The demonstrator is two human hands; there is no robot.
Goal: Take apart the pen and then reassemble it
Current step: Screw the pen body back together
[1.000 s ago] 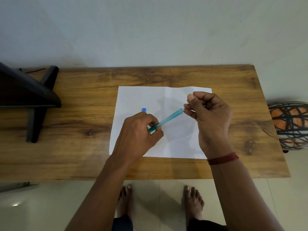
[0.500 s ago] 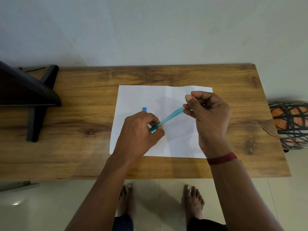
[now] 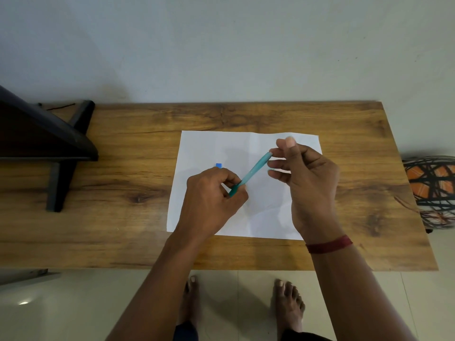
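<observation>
A translucent teal pen barrel [image 3: 254,169] slants up to the right above a white paper sheet [image 3: 209,146]. My left hand [image 3: 211,193] grips its lower end between thumb and fingers. My right hand [image 3: 310,178] is at the barrel's upper end with its fingers spread. One fingertip is at the tip, and the blurred thumb is lifted clear of the pen. A small blue pen piece [image 3: 219,165] lies on the paper just beyond my left hand.
The paper lies on a wooden table [image 3: 123,148] against a pale wall. A black stand [image 3: 56,148] occupies the table's left end. A patterned orange and black object [image 3: 430,188] sits past the right edge. Bare feet show on the tiled floor below.
My right hand has loosened its pinch on the barrel's upper end, with the thumb lifting and the fingers spreading. The barrel is tilted a little steeper. My left hand keeps its grip.
</observation>
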